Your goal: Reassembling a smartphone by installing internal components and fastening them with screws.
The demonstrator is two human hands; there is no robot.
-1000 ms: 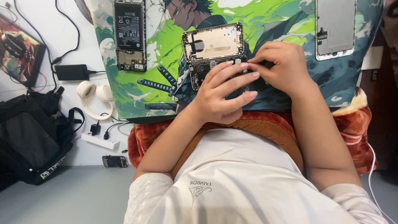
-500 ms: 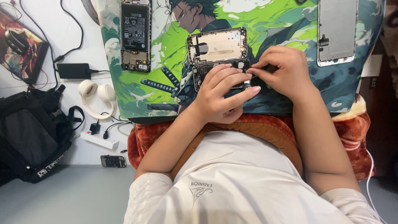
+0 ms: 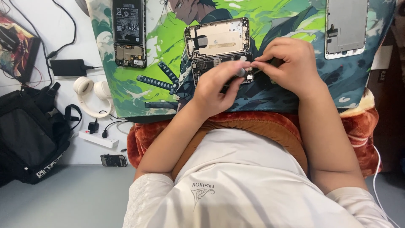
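1. Green printed mat under everything, and on it the opened phone we're working on, back cover off, lying right at our fingers, its lower end under them.
2. Step in hand, as we read it: poking at the board section at the phone's lower end with a small dark-tipped tool. Looks like a fastener or connector job, but the exact spot is hidden by the fingers.
3. Left hand comes up from below, fingers curled closed around the tool, its tip just beside the phone's lower edge.
4. Right hand comes in from the right, thumb and forefinger pinched together near the tool. We can't tell if there's a tiny part between them.
5. Next move probably calls for steady, fine pressure, with the phone kept from sliding.
6. Further left of our fingers, a second opened phone showing its battery; off to the right, a loose screen panel.
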